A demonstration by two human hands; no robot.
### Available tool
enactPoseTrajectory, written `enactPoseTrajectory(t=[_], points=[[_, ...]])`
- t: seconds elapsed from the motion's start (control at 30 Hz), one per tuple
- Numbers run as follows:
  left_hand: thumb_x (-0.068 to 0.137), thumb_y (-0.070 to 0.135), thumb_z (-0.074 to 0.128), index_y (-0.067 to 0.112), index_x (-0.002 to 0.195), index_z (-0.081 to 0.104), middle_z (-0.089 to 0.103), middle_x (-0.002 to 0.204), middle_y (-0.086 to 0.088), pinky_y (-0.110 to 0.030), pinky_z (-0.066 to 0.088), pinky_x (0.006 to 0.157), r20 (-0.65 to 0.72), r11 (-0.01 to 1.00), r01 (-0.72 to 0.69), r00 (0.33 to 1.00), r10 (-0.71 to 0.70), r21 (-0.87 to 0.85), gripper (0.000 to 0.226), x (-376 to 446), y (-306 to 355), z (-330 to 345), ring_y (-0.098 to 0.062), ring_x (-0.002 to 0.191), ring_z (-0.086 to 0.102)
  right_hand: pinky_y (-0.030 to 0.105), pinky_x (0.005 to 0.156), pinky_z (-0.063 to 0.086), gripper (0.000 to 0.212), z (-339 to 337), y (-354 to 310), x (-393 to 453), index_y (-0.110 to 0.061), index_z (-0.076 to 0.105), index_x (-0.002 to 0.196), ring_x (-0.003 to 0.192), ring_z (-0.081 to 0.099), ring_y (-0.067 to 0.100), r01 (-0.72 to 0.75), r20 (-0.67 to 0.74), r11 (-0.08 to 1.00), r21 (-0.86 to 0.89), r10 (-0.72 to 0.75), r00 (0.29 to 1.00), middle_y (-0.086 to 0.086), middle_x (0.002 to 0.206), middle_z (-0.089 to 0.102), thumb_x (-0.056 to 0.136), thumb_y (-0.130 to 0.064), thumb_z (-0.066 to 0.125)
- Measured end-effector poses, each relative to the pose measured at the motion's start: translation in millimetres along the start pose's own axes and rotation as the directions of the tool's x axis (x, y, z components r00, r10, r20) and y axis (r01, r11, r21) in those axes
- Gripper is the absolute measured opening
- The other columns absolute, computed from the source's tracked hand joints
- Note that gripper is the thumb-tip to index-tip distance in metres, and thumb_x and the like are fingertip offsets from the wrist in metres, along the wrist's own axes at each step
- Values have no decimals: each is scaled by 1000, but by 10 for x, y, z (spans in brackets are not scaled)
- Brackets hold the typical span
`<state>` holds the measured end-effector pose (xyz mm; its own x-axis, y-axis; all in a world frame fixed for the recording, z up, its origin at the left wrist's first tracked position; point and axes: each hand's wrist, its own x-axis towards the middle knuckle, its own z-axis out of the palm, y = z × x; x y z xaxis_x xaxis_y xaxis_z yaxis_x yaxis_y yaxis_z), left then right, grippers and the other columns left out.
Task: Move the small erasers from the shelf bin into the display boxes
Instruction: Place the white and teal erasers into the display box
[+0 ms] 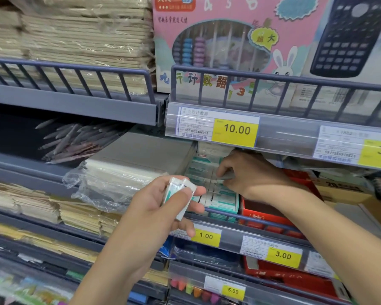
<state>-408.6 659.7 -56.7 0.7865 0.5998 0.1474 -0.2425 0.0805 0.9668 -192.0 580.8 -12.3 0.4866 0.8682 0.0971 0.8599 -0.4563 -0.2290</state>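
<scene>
Erasers are mid-transfer in the head view, the only one given. The left hand (163,201) is raised in front of the shelf's front rail (246,219), its grip closed round a small stack of white-and-teal erasers (179,194), thumb across their face. The right hand (249,172) reaches under the upper shelf's price strip (213,126) into the teal display box (220,201), which sits at the shelf's front edge just left of a red box (264,213). Its fingertips pinch what looks like one eraser (223,179) and set it among the rows already packed there. Which container counts as the shelf bin cannot be told from here.

Judged from this, the step in hand is placing: one piece goes in while the left hand serves as the supply. The next move calls for seating that eraser flush in its row, then drawing the right hand back to take another from the left-hand stack without loosening the rest.
</scene>
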Motion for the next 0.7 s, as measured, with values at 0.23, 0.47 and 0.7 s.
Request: enactPoseTrajectory(t=[0.23,0.47,0.7], points=[[78,50,76,30,105,76,76,89,-9,-22,53,62,39,998,10,999,-12,56,34,15,31,11,-24,56,60,28,82,50,13,-38,-23,-58,-27,77,88,92,63,15,37,-8,999,-21,-37,999,-15,85,64,92,-26,64],[88,38,81,26,102,77,76,82,-9,-25,51,53,9,998,-20,1000,19,65,19,20,5,40,-22,62,63,18,89,47,18,-124,-128,-453,-35,72,112,103,65,2,169,-94,870,462,-142,985,-18,108,72,97,-29,64],[84,41,79,26,100,77,72,76,-8,-21,45,46,23,998,-36,999,35,46,23,3,-18,62,-15,59,59,49,88,56,26,-136,-252,-769,-25,73,114,94,69,30,277,-92,617,737,-315,945,7,99,74,91,-14,74]])
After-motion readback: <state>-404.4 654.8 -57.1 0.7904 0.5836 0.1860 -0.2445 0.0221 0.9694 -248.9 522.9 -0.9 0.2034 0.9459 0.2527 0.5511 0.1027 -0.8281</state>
